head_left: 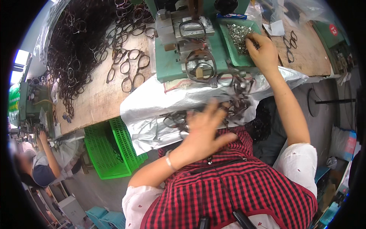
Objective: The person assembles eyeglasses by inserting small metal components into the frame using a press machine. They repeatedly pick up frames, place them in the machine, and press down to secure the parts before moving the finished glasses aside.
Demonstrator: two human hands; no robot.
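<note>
The right hand (263, 51) reaches into the green tray (228, 45) at the bench's far edge, beside the green press machine (190, 42), fingertips pinched into the heap of small metal parts (238, 36); whether one is actually held I cannot tell. The left hand (204, 131) hovers with fingers spread and released, blurred, over a tangle of eyeglass frames (232, 103) lying on the silvery plastic sheet (148, 107) at the near edge. The frames look light, thin and easily snagged, best lifted by a rim; the parts are tiny, hard and slippery.
</note>
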